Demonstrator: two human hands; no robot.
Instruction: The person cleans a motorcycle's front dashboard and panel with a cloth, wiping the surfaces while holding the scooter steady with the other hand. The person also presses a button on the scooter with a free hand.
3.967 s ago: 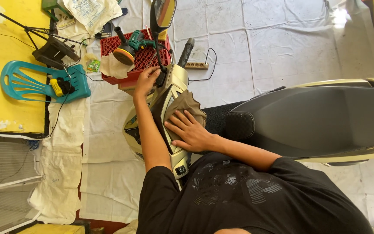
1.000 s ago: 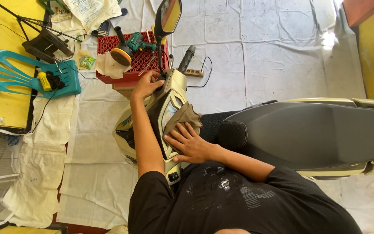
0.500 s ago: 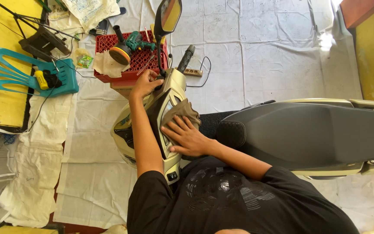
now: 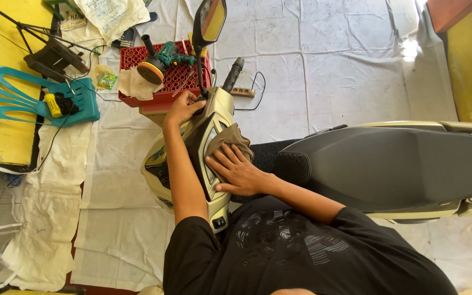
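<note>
White sheets cover the floor, scooter parked across them, seat off to my right. Since a sec ago the cloth has slid a bit lower on the dash panel w/ my right hand, so the rubbing pass is moving down toward me. Right hand: flat, fingers spread wide, palm pressing the brown cloth onto the panel, no real grip, just pressure. Left hand: up at the handlebar by the mirror stem, fingers curled round it, bracing; looks closed, tho I can't see the fingertips. Red crate w/ polisher and drill sits just past the bars, teal chair far left.
</note>
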